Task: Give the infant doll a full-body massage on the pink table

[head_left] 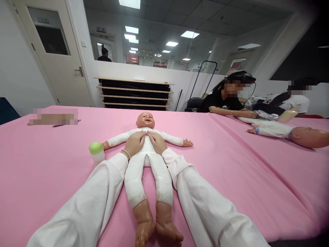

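Observation:
A baby doll (147, 150) with a white cloth body and brown plastic head, hands and feet lies on its back, arms spread and feet toward me. My left hand (134, 142) rests flat on one side of its chest, with a beaded bracelet at the wrist. On the other side of the chest lies my right hand (157, 141), also flat. The fingertips of both hands nearly meet at the middle of the chest, and neither hand grips anything. Beside the doll's hand at the left stands a small container with a green lid (96, 151).
A pink cloth (210, 164) covers the table. A blurred flat item (52, 117) lies at the far left. To the right, a person (223, 96) sits by another doll (282, 131), near a pale bottle (288, 115). A second person (299, 99) sits beyond.

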`<action>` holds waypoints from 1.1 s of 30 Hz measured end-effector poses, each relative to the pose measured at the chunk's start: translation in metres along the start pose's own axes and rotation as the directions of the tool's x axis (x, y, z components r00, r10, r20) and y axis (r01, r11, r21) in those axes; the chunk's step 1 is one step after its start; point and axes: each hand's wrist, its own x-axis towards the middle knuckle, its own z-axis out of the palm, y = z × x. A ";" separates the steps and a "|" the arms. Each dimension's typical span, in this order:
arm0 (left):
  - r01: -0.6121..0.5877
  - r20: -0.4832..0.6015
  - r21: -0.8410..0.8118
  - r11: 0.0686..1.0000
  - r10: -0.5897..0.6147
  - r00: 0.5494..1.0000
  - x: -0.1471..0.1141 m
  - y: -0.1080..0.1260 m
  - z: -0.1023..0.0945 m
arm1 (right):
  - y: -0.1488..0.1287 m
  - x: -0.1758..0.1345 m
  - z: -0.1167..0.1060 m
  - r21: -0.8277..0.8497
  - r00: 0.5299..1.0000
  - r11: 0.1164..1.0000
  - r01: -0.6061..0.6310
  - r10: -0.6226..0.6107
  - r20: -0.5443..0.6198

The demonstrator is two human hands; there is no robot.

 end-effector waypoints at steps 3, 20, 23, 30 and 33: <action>0.047 0.109 -0.071 0.996 -0.039 0.993 0.002 -0.005 0.002 | 0.001 0.003 0.000 -0.041 0.994 0.997 -0.063 0.066 0.083; 0.174 -0.070 0.198 0.965 -0.163 0.984 0.000 0.003 -0.003 | 0.000 -0.002 -0.002 -0.064 0.939 0.956 -0.288 0.268 -0.217; -0.014 -0.045 0.162 0.987 0.022 0.999 -0.003 0.007 -0.005 | 0.001 -0.003 -0.001 -0.038 0.995 0.999 -0.030 0.026 -0.096; -0.081 0.087 0.000 0.997 0.081 0.993 -0.001 -0.001 0.000 | -0.002 0.003 -0.003 -0.071 0.987 0.997 -0.014 0.025 0.159; -0.037 0.193 -0.050 0.998 0.046 0.980 0.002 -0.003 -0.001 | -0.005 0.004 -0.005 -0.108 0.982 0.993 -0.056 0.074 0.172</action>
